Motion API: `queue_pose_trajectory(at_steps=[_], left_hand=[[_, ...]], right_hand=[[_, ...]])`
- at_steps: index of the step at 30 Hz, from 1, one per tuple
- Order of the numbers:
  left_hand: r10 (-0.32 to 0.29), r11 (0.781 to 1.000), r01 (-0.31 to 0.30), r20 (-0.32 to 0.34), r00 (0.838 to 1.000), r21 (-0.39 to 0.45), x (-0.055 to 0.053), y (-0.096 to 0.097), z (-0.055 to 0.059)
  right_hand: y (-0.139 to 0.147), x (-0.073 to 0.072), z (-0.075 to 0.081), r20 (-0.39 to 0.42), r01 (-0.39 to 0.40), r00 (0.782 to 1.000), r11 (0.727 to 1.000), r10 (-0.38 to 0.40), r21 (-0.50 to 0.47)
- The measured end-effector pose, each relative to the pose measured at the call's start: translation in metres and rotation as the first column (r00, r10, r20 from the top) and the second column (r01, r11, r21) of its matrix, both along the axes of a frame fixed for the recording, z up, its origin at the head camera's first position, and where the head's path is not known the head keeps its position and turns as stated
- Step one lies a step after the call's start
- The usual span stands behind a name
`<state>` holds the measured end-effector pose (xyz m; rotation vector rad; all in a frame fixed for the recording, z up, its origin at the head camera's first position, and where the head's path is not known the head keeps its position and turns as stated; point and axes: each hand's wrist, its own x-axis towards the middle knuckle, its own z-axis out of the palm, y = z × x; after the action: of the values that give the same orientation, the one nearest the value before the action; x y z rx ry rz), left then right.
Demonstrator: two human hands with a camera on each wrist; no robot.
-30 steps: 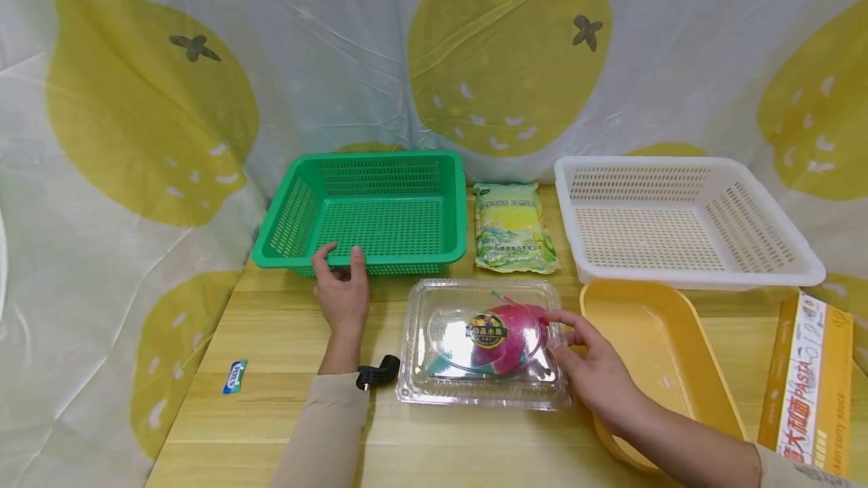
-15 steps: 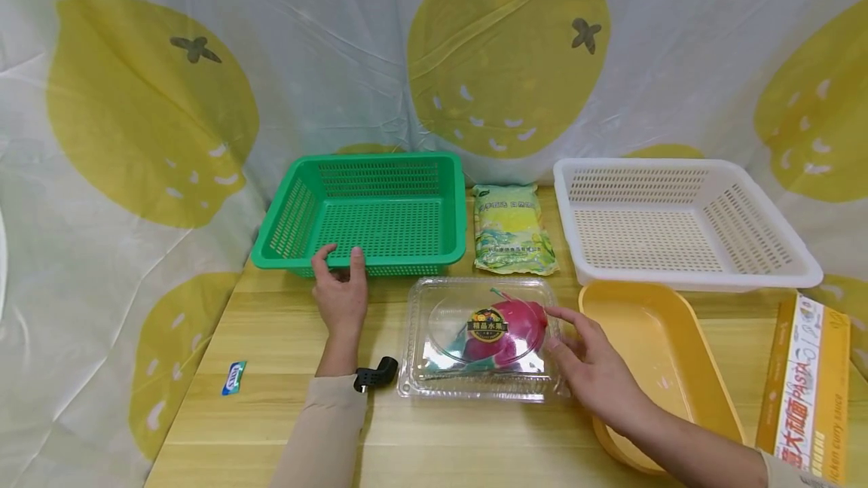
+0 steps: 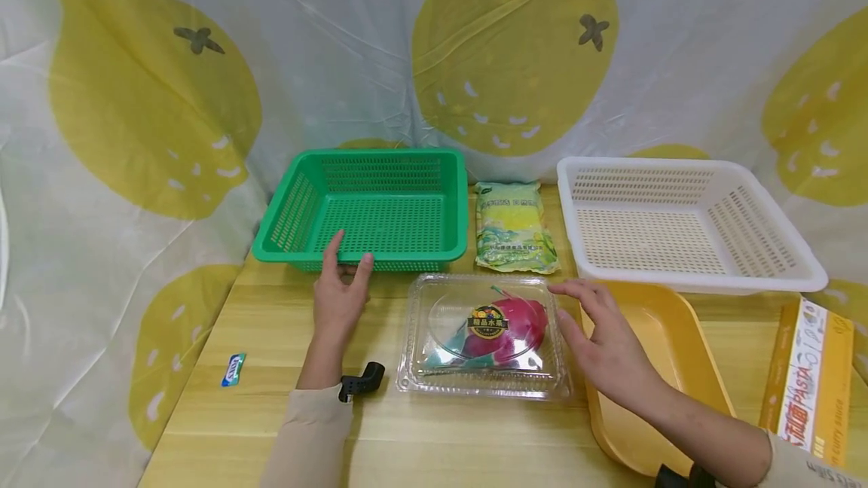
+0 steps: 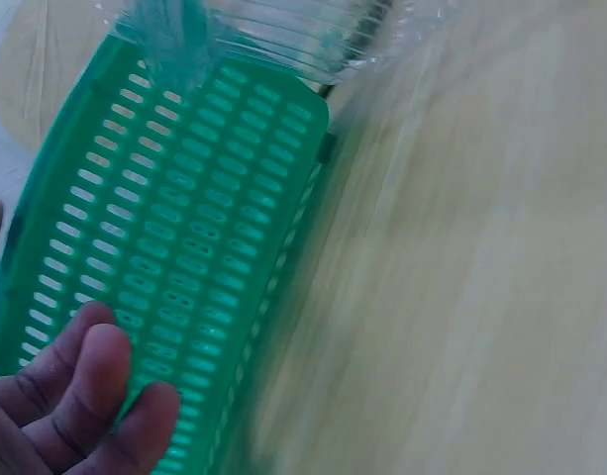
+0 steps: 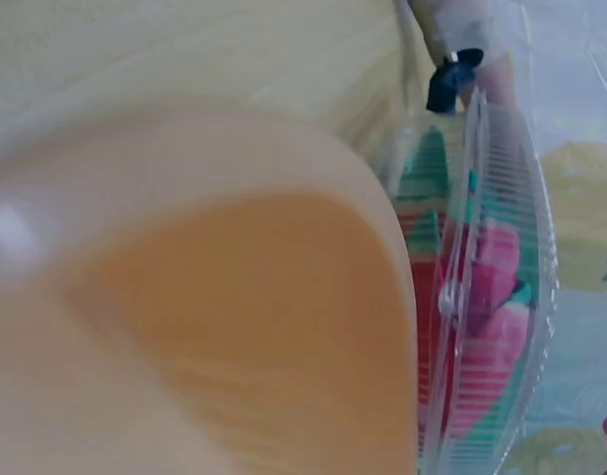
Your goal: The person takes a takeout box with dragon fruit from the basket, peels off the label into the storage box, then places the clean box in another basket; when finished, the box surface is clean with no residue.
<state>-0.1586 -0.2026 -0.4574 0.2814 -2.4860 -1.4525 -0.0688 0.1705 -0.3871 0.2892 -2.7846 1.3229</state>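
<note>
My left hand [image 3: 337, 298] is at the front rim of a green plastic basket [image 3: 389, 256], thumb and index finger spread apart. In the left wrist view the other fingers [image 4: 103, 371] curl loosely beside its slotted wall. A clear hinged plastic box [image 3: 420, 322] stands in the middle of the table, lid down, with a gold-and-black label. Inside it lies a pink dragon fruit [image 3: 525, 318] with green tips. Just right of the box is my right hand [image 3: 600, 341], fingers loosely bent and holding nothing, fingertips near the box's back right corner.
A yellow plastic bin [image 3: 651, 318] lies under my right forearm. Behind are a green-and-yellow food packet [image 3: 515, 228] and a white basket [image 3: 692, 277]. A pasta box [image 3: 810, 375] is far right, a small blue-green packet [image 3: 233, 370] far left. A lemon-print curtain [image 3: 325, 44] hangs behind.
My right hand has moved slightly back and right, off the box's right edge. The left thumb and index finger have spread wider, and the left wrist has shifted left.
</note>
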Motion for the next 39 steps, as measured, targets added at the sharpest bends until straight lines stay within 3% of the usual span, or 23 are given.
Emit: queue_pose_trajectory(at_steps=[5,12,17,21,25,28,33,39], left_hand=[[-0.068,0.997,0.069,0.043,0.997,-0.025,0.012,-0.003,0.012],[-0.153,0.986,0.151,-0.032,0.988,-0.065,0.028,0.009,0.032],[-0.280,0.955,0.274,-0.042,0.959,-0.113,0.040,0.029,0.044],[-0.341,0.931,0.336,-0.014,0.940,-0.141,0.049,0.046,0.049],[-0.354,0.926,0.354,0.018,0.935,-0.134,0.054,0.063,0.048],[-0.342,0.936,0.344,0.039,0.939,-0.079,0.055,0.075,0.043],[-0.301,0.954,0.301,0.044,0.953,0.011,0.052,0.089,0.035],[-0.279,0.960,0.276,0.084,0.957,0.039,0.052,0.096,0.030]], right_hand=[[-0.003,-0.011,0.002,-0.061,-0.039,0.997,0.998,0.042,0.045],[-0.009,-0.027,0.005,-0.058,-0.106,0.992,0.987,0.113,0.120],[-0.016,-0.036,0.005,-0.050,-0.150,0.986,0.975,0.160,0.162],[-0.023,-0.045,0.004,-0.055,-0.200,0.975,0.958,0.215,0.205],[-0.031,-0.052,0.004,-0.042,-0.257,0.960,0.930,0.277,0.262],[-0.036,-0.055,0.002,-0.029,-0.286,0.951,0.912,0.308,0.295],[-0.042,-0.059,-0.002,-0.026,-0.307,0.943,0.900,0.331,0.310],[-0.043,-0.061,-0.008,-0.059,-0.312,0.934,0.885,0.352,0.345]])
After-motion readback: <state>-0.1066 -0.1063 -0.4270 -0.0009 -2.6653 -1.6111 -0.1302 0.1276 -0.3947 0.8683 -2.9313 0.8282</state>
